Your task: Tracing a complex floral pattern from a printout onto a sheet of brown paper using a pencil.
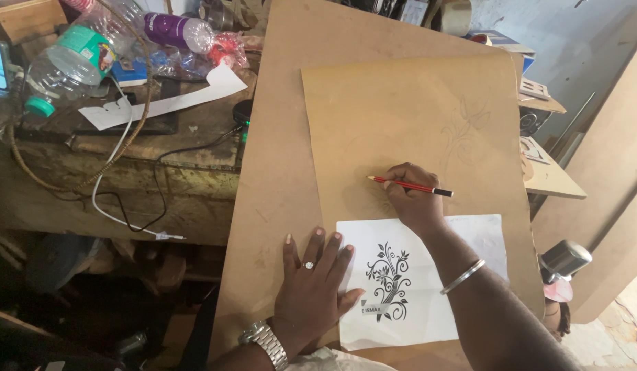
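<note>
Head view: I am copying a floral print onto brown paper (415, 110).
My right hand (411, 199) pinches a red pencil (409, 185); my left hand (311, 288) lies flat, fingers spread, beside the white printed sheet (428, 302). One faint flower sketch (463, 134) is drawn; the area under the pencil is barely begun.

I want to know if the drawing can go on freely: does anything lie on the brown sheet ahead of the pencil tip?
Nothing visible does. The right hand holds the pencil, tip pointing left over bare brown sheet. The white printout lies nearer the person, under the left hand.

plastic bottles (71, 58) (lying down), white cable (112, 158)
</note>
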